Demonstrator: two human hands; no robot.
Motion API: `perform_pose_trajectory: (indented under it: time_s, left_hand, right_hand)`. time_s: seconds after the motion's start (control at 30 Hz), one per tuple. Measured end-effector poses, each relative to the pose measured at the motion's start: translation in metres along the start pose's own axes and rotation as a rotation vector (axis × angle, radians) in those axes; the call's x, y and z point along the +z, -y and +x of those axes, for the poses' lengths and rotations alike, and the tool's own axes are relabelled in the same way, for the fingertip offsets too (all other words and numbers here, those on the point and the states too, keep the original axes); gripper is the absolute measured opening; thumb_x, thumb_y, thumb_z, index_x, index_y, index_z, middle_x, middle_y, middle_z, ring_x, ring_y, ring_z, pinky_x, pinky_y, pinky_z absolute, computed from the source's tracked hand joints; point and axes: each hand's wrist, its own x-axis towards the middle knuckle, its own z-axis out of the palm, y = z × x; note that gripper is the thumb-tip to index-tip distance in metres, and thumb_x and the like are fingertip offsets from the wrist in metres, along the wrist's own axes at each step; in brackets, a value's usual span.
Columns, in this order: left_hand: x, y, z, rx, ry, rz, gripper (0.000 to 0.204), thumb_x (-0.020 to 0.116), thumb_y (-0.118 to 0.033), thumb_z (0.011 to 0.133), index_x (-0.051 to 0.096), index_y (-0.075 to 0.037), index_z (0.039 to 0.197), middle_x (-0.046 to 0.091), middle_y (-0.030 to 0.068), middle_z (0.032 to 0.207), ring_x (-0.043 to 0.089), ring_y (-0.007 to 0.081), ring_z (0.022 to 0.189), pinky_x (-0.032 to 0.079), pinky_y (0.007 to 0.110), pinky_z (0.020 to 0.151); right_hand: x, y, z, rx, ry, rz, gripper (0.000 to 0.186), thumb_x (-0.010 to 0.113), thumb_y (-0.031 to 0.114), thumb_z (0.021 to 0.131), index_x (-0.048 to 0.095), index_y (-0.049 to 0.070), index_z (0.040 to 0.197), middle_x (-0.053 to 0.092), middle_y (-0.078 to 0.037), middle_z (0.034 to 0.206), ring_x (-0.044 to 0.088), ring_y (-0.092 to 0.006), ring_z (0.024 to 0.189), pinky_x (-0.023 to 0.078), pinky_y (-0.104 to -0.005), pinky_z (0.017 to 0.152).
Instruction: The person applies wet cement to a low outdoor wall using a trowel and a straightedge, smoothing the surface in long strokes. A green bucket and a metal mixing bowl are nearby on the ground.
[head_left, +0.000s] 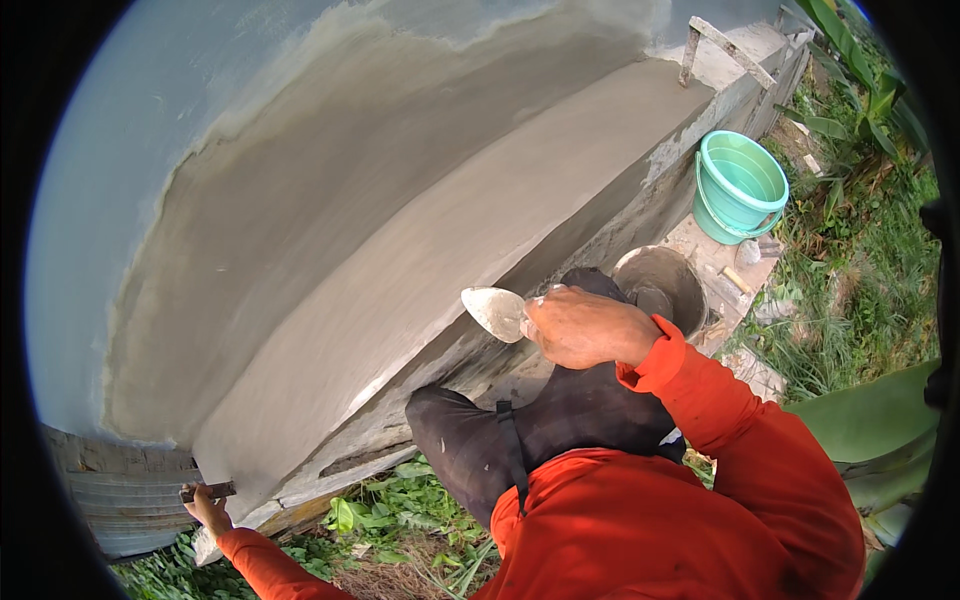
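Note:
My right hand (580, 325) grips a small pointed trowel (492, 310) with a pale, mortar-crusted blade, held above my bent leg and near the ledge's edge. My left hand (208, 510) holds a short, dark bar-like tool (208, 490) against the lower left end of the smoothed grey ledge (400, 280). Behind the ledge, the wall (120, 120) is pale blue-grey with a broad band of darker fresh plaster. Beside my right hand stands a bucket (675, 275) with grey mortar in it, partly hidden by my hand and leg.
A turquoise bucket (735, 185) and small tools (738, 282) rest on a board at the right. A whitish frame (730, 50) stands at the ledge's far end. Corrugated sheet (115, 505) is at lower left. Grass and banana leaves (860, 430) border the work area.

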Motion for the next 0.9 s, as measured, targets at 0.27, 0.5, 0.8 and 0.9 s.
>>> perform_pose_trajectory:
  time_s: [0.27,0.5,0.8,0.9]
  left_hand:
    - [-0.007,0.006,0.011,-0.039,0.028,-0.047,0.024,0.066,-0.011,0.078,0.056,-0.023,0.097,0.055,-0.0043,0.088,0.053,0.0218,0.098,0.036,0.082,0.097]
    - [-0.005,0.002,0.001,0.004,0.048,0.026,0.029,0.064,-0.009,0.077,0.055,-0.024,0.101,0.053,-0.0042,0.087,0.053,0.0178,0.088,0.047,0.062,0.083]
    - [-0.005,-0.001,0.001,-0.014,0.036,-0.011,0.027,0.069,-0.014,0.08,0.059,-0.02,0.104,0.056,-0.0035,0.085,0.055,0.0176,0.092,0.039,0.08,0.094]
    - [-0.007,0.003,0.001,0.015,0.014,-0.011,0.037,0.069,-0.013,0.081,0.06,-0.02,0.116,0.057,-0.0043,0.088,0.055,0.0174,0.092,0.039,0.079,0.094]
  right_hand:
    - [-0.057,-0.07,-0.027,0.412,-0.196,-0.11,0.037,0.055,0.018,0.105,0.072,-0.013,0.094,0.07,-0.037,0.097,0.071,-0.0516,0.101,0.056,-0.057,0.09]
    - [-0.085,-0.12,-0.069,0.654,-0.398,0.14,0.042,0.055,0.023,0.109,0.067,-0.012,0.088,0.069,-0.027,0.078,0.072,-0.0405,0.068,0.057,-0.051,0.068]
    - [-0.048,-0.092,-0.054,0.561,-0.347,0.373,0.045,0.052,0.028,0.111,0.062,-0.007,0.085,0.059,-0.015,0.062,0.062,-0.026,0.049,0.052,-0.0453,0.054]
    - [-0.059,-0.082,-0.039,0.482,-0.268,0.195,0.047,0.052,0.027,0.111,0.064,-0.011,0.086,0.062,-0.023,0.064,0.067,-0.0353,0.055,0.054,-0.0496,0.063]
